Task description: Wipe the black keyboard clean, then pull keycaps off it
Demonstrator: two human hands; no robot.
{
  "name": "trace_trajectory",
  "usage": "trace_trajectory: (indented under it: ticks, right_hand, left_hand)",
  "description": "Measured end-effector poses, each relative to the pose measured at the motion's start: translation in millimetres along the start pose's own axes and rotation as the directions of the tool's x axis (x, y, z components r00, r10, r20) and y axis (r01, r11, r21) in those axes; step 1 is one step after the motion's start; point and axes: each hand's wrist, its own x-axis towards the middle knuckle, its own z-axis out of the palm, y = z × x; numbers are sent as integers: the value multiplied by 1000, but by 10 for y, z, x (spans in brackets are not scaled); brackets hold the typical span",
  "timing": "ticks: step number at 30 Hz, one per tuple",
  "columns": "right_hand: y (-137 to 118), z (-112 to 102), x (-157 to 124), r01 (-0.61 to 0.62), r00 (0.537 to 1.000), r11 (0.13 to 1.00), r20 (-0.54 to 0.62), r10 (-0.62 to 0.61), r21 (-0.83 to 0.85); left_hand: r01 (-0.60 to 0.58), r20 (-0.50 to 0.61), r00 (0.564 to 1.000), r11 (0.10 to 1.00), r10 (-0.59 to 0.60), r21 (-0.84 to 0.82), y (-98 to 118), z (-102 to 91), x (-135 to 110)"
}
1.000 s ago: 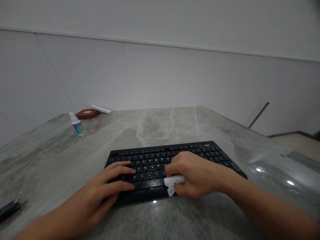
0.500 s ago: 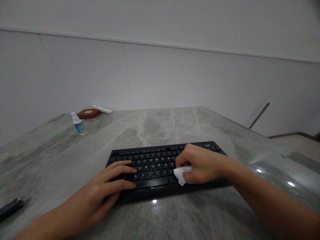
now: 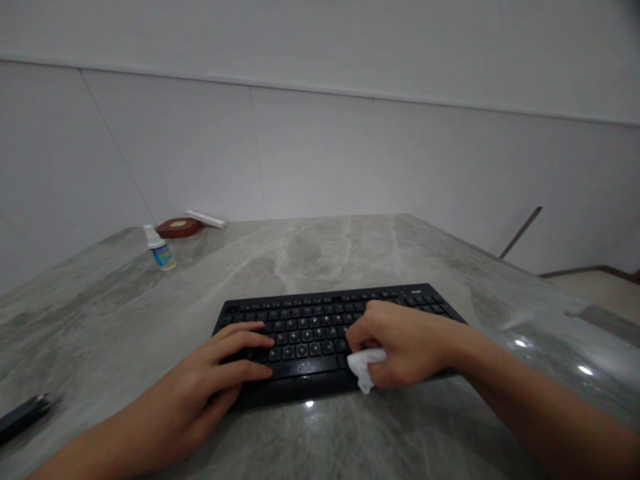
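Observation:
A black keyboard [image 3: 305, 333] lies on the grey marbled table, its keys dotted with shiny wet-looking spots. My left hand [image 3: 220, 367] rests on the keyboard's left end, fingers stretched out and apart, holding nothing. On the right half, my right hand [image 3: 395, 343] is closed around a crumpled white tissue [image 3: 367, 367]. Part of the tissue sticks out below the fingers, over the keyboard's front edge. The right hand and wrist hide some of the keys beneath them.
A small white spray bottle [image 3: 161, 248] with a blue label stands at the back left. Behind it are a reddish-brown box [image 3: 179, 229] and a white bar [image 3: 205, 219] near the wall. A dark object [image 3: 23, 419] lies at the left edge of the view.
My right hand has slid toward the keyboard's front edge with the tissue, uncovering more upper-right keys. My left hand stays in place.

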Motion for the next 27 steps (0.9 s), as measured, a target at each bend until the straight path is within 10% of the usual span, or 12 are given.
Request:
trace_trajectory:
  ticks: [14,18,20,22,23,27]
  right_hand:
    - [-63,129,79,77,988,996,-129,-82,-39]
    - [135,12,64,-44,976,997,-208,56,62]
    - [359,-94,37,-238,871,960,-406,277,145]
    - [614,-193,-3,-517,583,799,-558,591,307]
    - [730,-230,-26,-587,510,732,-545,666,346]
    - [997,-234,-82,-627,491,652,-433,756,427]
  left_hand:
    - [31,20,999,999,-30,-43,-5,-4,11]
    - [28,53,998,999,-27,-19,35,-30,16]
    - [33,71,997,999,-33,-1,56,-46,14]
    - [34,94,995,999,-34,8,69,-60,10]
    - [30,107,994,1000,-31,8,72,-65,7]
    - [-1,166,986,1000,-2,22,69,-56,1]
